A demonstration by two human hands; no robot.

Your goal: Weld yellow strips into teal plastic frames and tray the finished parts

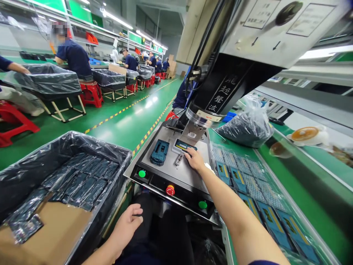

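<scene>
My right hand (194, 159) reaches over the metal work plate (190, 180), its fingers closed on the near edge of a teal plastic casing (182, 145) with a yellow strip. That casing sits in a fixture just under the metal head (192, 133) of the press. Left of it, a second teal casing (160, 152) with a dark slot lies flat on the plate. A small metal clamp piece (179, 160) is fixed between them. My left hand (129, 220) hovers in front of the machine, above my lap, fingers loosely apart and holding nothing.
A green button (142, 173), a red stop knob (170, 190) and another green button (202, 204) line the machine's front. At left stands a plastic-lined bin (110, 184) of bagged dark parts. Teal casings (268, 217) lie in a tray at right. Co-workers (73, 59) sit beyond.
</scene>
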